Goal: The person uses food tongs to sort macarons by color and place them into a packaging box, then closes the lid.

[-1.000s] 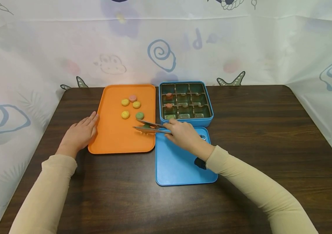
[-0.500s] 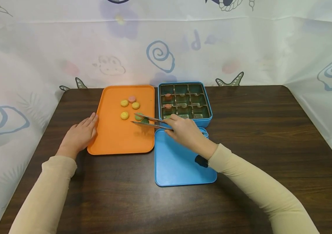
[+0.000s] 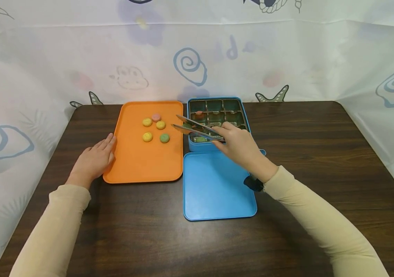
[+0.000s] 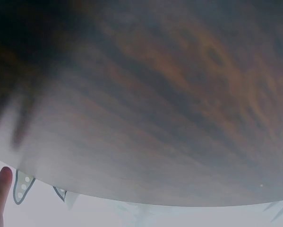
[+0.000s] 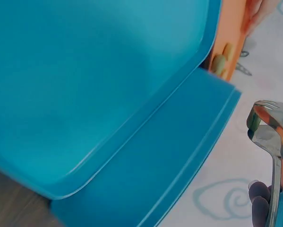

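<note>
My right hand [image 3: 240, 148] grips metal tongs [image 3: 200, 130] over the left side of the blue box [image 3: 203, 147]. A green macaron [image 5: 253, 122] sits between the tong tips. My left hand [image 3: 94, 159] rests with fingers extended on the left edge of the orange tray [image 3: 141, 165]. Several macarons lie on that tray: a green macaron [image 3: 164, 138], a pink macaron [image 3: 156, 117] and three yellow ones, such as the yellow macaron [image 3: 147, 137]. The box's divided insert holds a reddish piece [image 3: 199, 114] and a green piece [image 3: 201, 139] in its left column; the tongs partly cover the front rows.
A blue lid [image 3: 219, 188] lies flat in front of the box, close to the tray's right side. All stand on a dark wooden table [image 3: 134, 231]. Behind it hangs a printed white cloth [image 3: 231, 73]. The left wrist view is mostly blurred dark wood.
My right hand has moved the tongs up and right from the orange tray to the box's left side, carrying a green macaron. The left hand stays put.
</note>
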### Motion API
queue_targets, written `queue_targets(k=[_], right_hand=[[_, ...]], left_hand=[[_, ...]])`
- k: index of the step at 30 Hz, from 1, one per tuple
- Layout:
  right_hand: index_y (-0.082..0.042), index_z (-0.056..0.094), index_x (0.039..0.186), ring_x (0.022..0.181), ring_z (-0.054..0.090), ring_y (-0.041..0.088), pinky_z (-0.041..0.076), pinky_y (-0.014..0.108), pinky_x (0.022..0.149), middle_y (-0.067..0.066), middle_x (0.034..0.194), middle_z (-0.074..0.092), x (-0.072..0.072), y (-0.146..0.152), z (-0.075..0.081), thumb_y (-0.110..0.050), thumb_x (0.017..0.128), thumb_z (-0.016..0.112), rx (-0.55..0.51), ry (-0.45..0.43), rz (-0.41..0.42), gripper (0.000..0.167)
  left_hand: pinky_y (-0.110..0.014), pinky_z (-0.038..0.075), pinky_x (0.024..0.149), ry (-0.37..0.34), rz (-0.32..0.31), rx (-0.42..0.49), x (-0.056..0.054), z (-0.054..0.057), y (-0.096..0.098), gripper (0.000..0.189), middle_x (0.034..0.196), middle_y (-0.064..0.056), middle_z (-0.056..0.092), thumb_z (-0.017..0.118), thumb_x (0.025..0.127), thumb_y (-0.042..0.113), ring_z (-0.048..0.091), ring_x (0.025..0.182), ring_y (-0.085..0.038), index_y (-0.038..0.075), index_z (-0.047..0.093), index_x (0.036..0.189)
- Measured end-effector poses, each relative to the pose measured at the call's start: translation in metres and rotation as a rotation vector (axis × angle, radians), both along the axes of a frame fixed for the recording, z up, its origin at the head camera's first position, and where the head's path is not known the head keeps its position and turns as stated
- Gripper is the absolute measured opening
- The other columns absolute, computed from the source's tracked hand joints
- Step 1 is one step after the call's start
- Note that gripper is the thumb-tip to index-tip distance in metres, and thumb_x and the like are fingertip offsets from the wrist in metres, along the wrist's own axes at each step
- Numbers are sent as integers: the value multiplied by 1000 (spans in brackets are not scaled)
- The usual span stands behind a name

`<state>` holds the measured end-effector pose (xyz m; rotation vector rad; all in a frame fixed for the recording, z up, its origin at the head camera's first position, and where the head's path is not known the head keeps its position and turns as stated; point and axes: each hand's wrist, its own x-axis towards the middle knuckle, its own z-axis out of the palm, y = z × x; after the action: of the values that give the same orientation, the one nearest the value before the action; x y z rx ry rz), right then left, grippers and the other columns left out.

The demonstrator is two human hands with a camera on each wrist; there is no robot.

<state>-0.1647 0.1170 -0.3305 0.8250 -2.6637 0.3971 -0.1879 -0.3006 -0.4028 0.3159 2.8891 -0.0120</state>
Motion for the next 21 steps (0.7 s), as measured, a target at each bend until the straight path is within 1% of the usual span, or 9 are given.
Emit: queue_targets(k=[2,5,10,14,21], right_hand=[[-2,66,120,54,48,14,38,25,44,12,88,61,0,6,-2,-20,86,71,-2,-8,-13,39],[-2,66,120,53,44,14,33,24,43,12,87,60,1,15,-5,-20,85,71,-5,-29,-34,40],[-2,66,119,51,44,14,30,24,42,13,89,62,0,27,-10,-20,84,72,4,-33,-62,40],[-1,66,119,50,45,15,31,25,42,15,91,62,-5,34,-10,-19,85,71,0,-30,-88,39],[1,65,120,45,36,14,27,25,41,17,88,60,-15,46,-7,-17,86,70,-14,-31,-143,39]], left_hand=[[-63,18,114,1,2,2,0,1,0,58,161,-18,9,23,103,28,20,144,-43,1,11,153],[-63,18,114,-2,2,4,1,2,0,58,161,-18,8,22,103,29,20,144,-43,1,10,153],[-63,18,114,-2,5,6,1,3,0,58,161,-18,8,22,103,29,20,144,-43,1,10,153],[-64,17,114,-2,10,6,0,2,0,58,161,-18,7,23,103,28,19,144,-43,1,9,153],[-64,16,114,-11,13,9,0,1,1,59,161,-17,6,22,103,30,18,144,-43,2,7,153]])
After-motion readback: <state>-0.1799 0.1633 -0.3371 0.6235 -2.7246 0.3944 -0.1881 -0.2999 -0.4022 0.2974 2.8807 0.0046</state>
